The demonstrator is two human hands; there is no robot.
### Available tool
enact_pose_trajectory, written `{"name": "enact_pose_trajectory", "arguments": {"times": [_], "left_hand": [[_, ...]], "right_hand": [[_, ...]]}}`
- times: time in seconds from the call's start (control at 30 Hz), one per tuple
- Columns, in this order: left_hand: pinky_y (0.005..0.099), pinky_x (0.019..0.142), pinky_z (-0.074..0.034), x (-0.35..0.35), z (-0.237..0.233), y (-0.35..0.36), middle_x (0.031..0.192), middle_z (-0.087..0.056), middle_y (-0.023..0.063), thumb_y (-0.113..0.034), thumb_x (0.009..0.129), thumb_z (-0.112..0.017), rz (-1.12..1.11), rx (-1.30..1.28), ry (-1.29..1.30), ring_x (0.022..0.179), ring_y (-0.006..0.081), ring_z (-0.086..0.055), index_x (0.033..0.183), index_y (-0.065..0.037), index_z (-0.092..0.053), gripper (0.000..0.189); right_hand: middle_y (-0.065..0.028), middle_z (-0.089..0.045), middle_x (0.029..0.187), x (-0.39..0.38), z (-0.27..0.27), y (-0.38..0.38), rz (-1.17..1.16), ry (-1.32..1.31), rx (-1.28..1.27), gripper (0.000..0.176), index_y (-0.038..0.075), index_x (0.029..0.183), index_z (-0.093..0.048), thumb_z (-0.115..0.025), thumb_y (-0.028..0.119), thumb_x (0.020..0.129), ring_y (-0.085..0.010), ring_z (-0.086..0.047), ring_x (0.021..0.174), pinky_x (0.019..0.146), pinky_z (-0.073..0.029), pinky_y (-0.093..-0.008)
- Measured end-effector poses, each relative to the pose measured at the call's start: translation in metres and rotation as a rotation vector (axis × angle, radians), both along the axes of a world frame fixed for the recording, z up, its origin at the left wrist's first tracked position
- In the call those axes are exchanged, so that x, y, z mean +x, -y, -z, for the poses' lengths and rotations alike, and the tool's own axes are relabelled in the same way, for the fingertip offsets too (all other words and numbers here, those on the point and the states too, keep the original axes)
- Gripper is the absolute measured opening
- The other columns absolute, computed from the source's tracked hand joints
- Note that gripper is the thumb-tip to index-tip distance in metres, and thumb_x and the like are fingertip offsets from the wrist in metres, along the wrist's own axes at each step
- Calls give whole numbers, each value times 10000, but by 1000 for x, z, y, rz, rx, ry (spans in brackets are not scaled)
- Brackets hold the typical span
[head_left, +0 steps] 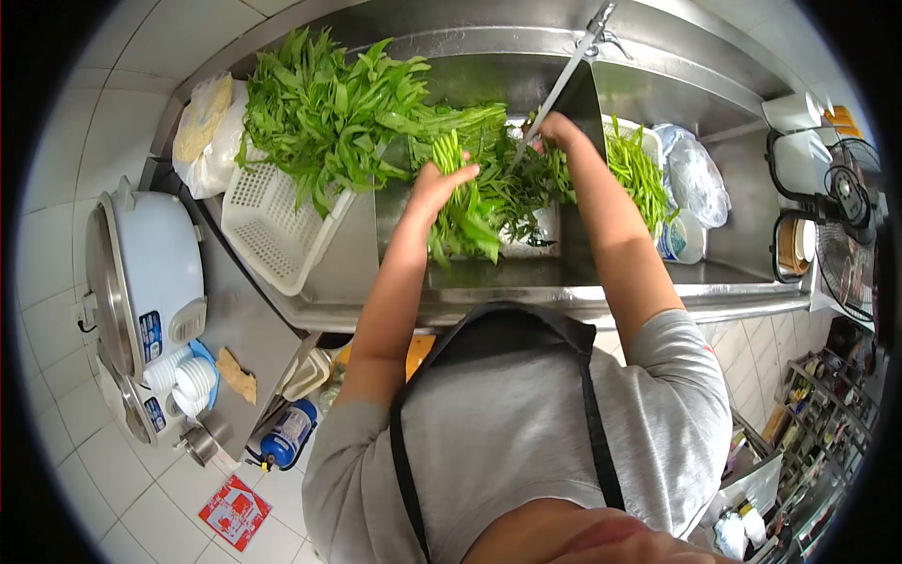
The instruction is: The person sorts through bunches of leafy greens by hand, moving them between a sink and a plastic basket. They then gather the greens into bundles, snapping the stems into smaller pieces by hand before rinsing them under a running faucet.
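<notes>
My left hand (440, 188) is closed around a bunch of leafy green vegetables (463, 202) with long pale stems, held over the middle sink basin (470, 274). To its right, my right hand (556, 130) is down in the basin, beside the stream from the tap (594, 26). Its fingers are bent in among darker wet greens (536, 183) and are partly hidden. A large heap of the same leafy greens (329, 113) lies left of my left hand, partly over a white perforated basket (272, 226).
Trimmed green stems (634, 174) sit in the right-hand basin near a clear plastic bag (697, 179) and a white tub (686, 237). White bags (205, 132) stand at far left. A rice cooker (155, 263) is on the left counter, a black fan (846, 216) at right.
</notes>
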State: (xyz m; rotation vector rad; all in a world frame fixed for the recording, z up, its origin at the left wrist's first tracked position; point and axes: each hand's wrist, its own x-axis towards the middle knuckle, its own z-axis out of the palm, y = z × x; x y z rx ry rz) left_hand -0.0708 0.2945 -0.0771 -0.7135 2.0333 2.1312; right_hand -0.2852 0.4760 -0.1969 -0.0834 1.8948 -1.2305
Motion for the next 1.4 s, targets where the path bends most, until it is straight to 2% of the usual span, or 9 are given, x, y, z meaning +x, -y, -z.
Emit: {"name": "enact_pose_trajectory", "arguments": {"times": [0.13,0.27,0.37,0.53,0.8,0.97,1.07,1.13,1.4], "left_hand": [[274,741,-434,18,-10,8,907,-606,60,-216,694,-702,52,-125,36,829,144,-567,1014,-17,-568,400],[271,729,-438,37,-11,20,876,-610,57,-206,709,-689,46,-134,89,802,130,-571,1013,-21,-570,375],[274,726,-437,37,-12,29,869,-608,55,-205,713,-686,14,-86,128,802,135,-571,1020,-18,-564,380],[260,705,-438,34,-5,26,821,-603,63,-134,738,-641,10,-40,78,760,132,-570,1047,14,-540,357],[268,674,-475,-15,9,-8,1002,-601,96,-181,735,-573,235,323,209,775,140,-574,1148,3,-492,459],[288,688,-486,-39,41,-32,1191,-486,152,-125,751,-497,174,1006,134,781,152,-556,1259,-24,-301,554],[312,676,-497,-51,26,-48,1022,-548,183,-132,739,-499,181,1168,-75,713,193,-578,1193,-39,-373,480],[307,663,-502,-50,6,-55,769,-570,94,-137,744,-489,168,1001,-187,663,194,-581,1121,-49,-467,388],[263,657,-480,-19,-79,-66,794,-606,111,-213,712,-597,181,768,9,716,171,-586,940,-19,-586,300]], "right_hand": [[-85,-551,462,-2,104,19,-303,11,159,357,29,707,-649,-579,368,798,-195,-547,497,500,-425,-374],[-242,-534,990,13,136,51,301,373,98,575,-67,1217,-362,-659,81,747,-218,-501,512,447,-447,-358],[-223,-509,1049,19,147,59,335,434,58,491,-84,1171,-394,-609,151,798,-233,-516,547,445,-445,-346],[-98,-565,640,12,162,15,331,300,-104,230,-39,934,-568,-593,108,759,-185,-485,450,418,-428,-310],[-90,-635,735,40,-92,-40,105,25,79,153,-36,745,-630,-570,104,731,-113,-419,375,371,-387,-263],[-93,-638,752,52,-161,-63,48,24,-329,197,-35,831,-606,-572,137,741,-85,-386,370,422,-385,-235],[-69,-624,693,74,-193,-68,-54,-63,-478,190,-29,836,-604,-581,135,743,-71,-389,379,431,-369,-220],[-44,-622,700,85,-206,-71,-194,-116,-377,171,-7,825,-622,-592,134,733,-59,-417,403,426,-355,-210],[-16,-610,706,84,-219,-67,-184,-313,-247,170,20,830,-624,-549,152,752,-62,-411,420,421,-343,-206]]}}
